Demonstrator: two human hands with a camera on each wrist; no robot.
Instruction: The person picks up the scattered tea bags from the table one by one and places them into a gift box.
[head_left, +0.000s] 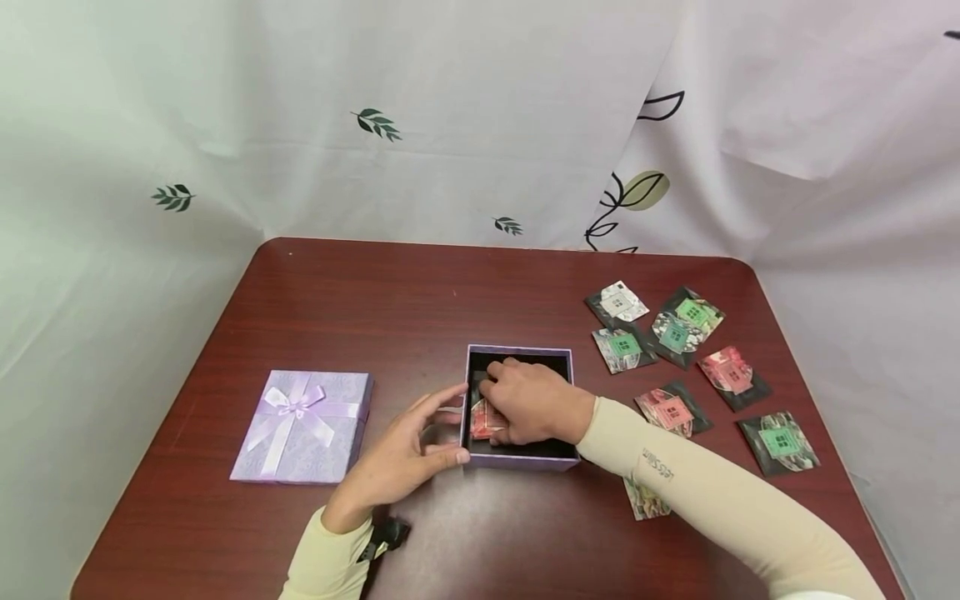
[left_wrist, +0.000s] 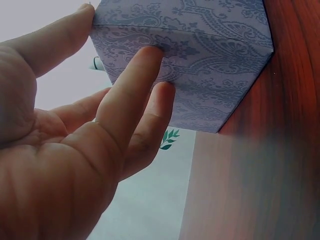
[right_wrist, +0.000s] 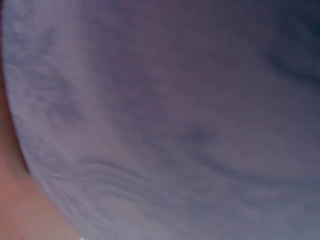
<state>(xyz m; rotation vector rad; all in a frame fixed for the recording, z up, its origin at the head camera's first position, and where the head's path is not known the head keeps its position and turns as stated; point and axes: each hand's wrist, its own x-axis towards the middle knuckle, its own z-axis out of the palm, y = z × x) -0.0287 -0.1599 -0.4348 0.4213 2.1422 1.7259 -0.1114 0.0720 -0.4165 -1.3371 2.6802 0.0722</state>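
Note:
A lidless lavender box (head_left: 522,462) with a black inside stands in the middle of the table. My right hand (head_left: 534,402) reaches down into it and holds a dark sachet with a red floral label (head_left: 483,422) between thumb and fingers, by the left wall. The hand hides part of that sachet. At the box's left side, my left hand (head_left: 408,450) has its fingers extended against the outer wall. In the left wrist view, fingertips touch the patterned side of the box (left_wrist: 210,65), and the thumb lies at its edge. Only the blurred lavender box wall (right_wrist: 125,125) fills most of the right wrist view.
Left of the box lies a lavender lid with a ribbon bow (head_left: 300,433). Several dark sachets with floral labels, such as a green-labelled one (head_left: 780,443) and a red-labelled one (head_left: 733,377), are spread on the right. One sachet (head_left: 647,500) is partly beneath the right forearm.

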